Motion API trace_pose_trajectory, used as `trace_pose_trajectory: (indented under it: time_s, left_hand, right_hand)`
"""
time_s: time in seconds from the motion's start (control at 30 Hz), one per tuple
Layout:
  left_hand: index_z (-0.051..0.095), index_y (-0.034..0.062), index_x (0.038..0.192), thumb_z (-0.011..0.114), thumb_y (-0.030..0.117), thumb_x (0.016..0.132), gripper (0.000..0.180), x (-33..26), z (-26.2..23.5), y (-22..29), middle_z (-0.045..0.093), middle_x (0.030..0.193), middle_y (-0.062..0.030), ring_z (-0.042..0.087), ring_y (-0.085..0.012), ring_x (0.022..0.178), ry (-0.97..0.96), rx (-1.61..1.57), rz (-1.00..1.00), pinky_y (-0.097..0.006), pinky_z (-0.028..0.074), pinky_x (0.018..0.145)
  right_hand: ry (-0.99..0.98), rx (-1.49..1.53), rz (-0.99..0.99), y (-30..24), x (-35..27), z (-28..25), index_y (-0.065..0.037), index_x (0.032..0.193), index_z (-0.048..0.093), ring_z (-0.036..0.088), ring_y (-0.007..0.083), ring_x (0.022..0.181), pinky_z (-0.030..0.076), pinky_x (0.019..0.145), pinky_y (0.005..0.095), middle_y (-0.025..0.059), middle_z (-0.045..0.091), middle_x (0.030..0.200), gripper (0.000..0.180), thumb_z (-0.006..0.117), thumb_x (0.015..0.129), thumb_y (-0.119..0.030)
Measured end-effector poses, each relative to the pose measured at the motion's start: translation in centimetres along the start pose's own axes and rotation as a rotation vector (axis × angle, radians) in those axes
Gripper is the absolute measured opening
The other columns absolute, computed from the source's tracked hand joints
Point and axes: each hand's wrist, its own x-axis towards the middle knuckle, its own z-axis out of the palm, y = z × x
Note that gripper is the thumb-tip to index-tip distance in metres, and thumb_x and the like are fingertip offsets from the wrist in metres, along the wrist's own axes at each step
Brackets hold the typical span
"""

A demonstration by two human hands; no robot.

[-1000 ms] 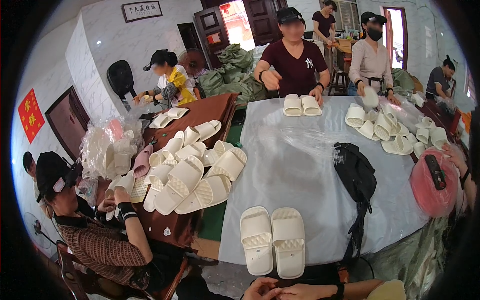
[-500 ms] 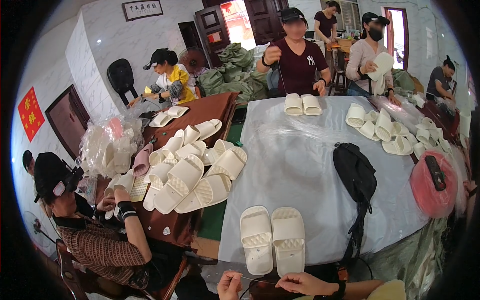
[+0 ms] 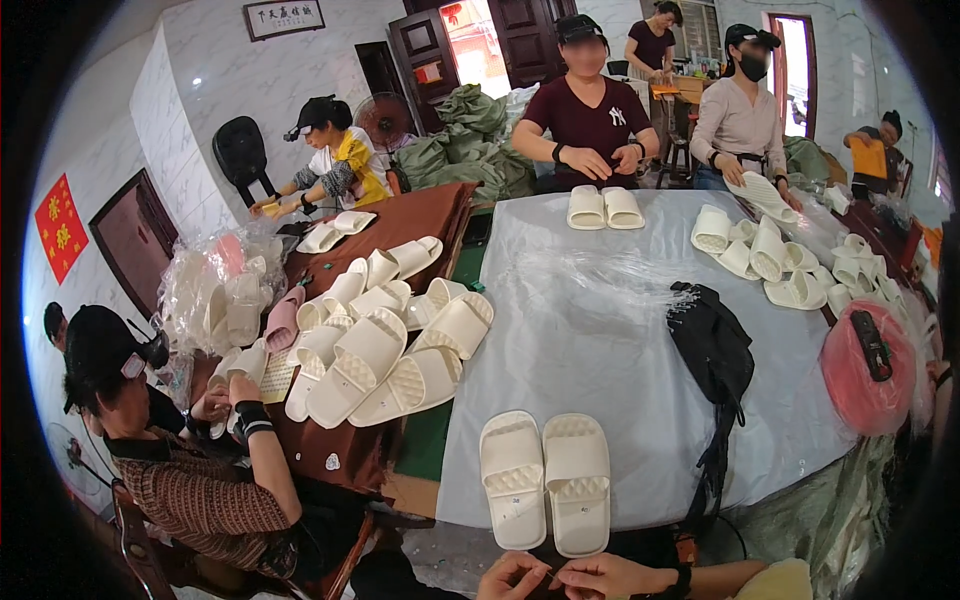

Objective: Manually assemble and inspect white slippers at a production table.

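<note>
At the near edge of the table my left hand [image 3: 513, 577] and my right hand [image 3: 612, 576] are close together, fingers pinched. A thin strand, thread or fine cord, spans the small gap between their fingertips. Just beyond them lies a pair of cream slippers, the left slipper [image 3: 512, 470] beside the right slipper [image 3: 577, 475], soles down with toes pointing away from me. The right slipper's heel nearly meets my fingertips in the picture. A dark band circles my right wrist.
Grey plastic sheeting [image 3: 590, 350] covers the table. A black bag [image 3: 710, 345] with a dangling strap lies right of the slippers, a red plastic-wrapped bundle [image 3: 868, 365] farther right. Several cream slippers [image 3: 360, 355] are heaped at left, near a seated co-worker [image 3: 200, 470]. Other people work across the table.
My left hand has moved right toward my right hand, narrowing the stretch of strand between them. Across the table, a co-worker's raised hand has come down near the other slippers.
</note>
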Motion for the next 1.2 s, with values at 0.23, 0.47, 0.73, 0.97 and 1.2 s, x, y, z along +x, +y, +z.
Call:
trace_pose_trajectory:
  time_s: [0.23,0.47,0.73,0.97,1.2]
  left_hand:
    - [0.058,0.0022,0.085,0.059,0.008,0.084,0.006,0.0,0.1,0.0,0.055,0.078,-0.0029,0.053,-0.0115,0.074,-0.013,0.086,0.011,-0.024,0.043,0.067]
    - [0.059,0.0015,0.085,0.061,0.01,0.083,0.009,-0.2,0.7,0.0,0.055,0.078,-0.0038,0.054,-0.0124,0.073,-0.05,0.114,-0.023,-0.024,0.043,0.066]
    - [0.059,0.0007,0.085,0.059,0.009,0.083,0.008,-0.5,0.5,-0.3,0.056,0.078,-0.0041,0.054,-0.0118,0.072,-0.076,0.2,0.025,-0.024,0.043,0.065]
    - [0.06,0.0011,0.092,0.056,0.01,0.085,0.011,-0.3,1.0,0.0,0.06,0.086,-0.007,0.056,-0.013,0.081,-0.095,-0.045,-0.179,-0.025,0.044,0.071]
    - [0.059,-0.002,0.092,0.055,0.021,0.088,0.023,1.3,0.8,-0.4,0.059,0.075,-0.0023,0.052,-0.009,0.065,-0.255,0.087,-0.107,-0.022,0.042,0.058]
  right_hand:
    - [-0.023,-0.011,-0.073,1.0,0.3,-0.1,-0.004,0.1,0.055,0.054,0.008,0.055,0.045,0.052,0.0206,0.0023,0.059,0.07,0.021,0.046,0.093,-0.021]
    - [0.008,0.101,0.011,0.7,0.3,-0.1,-0.003,0.101,0.055,0.057,0.0095,0.06,0.046,0.054,0.0217,0.0035,0.06,0.072,0.021,0.046,0.092,-0.02]
    - [-0.026,0.039,0.005,1.4,0.2,-0.3,-0.002,0.102,0.055,0.059,0.0107,0.064,0.047,0.056,0.0222,0.0042,0.06,0.073,0.022,0.046,0.092,-0.019]
    - [0.13,-0.046,-0.092,1.0,-0.4,-0.2,-0.003,0.092,0.054,0.047,0.0088,0.049,0.038,0.046,0.0229,0.0021,0.052,0.061,0.023,0.044,0.093,-0.023]
    - [0.34,-0.384,-0.328,0.7,-1.3,-2.5,0.0,0.091,0.059,0.056,0.0188,0.068,0.044,0.061,0.0301,0.0101,0.059,0.075,0.026,0.052,0.089,-0.026]
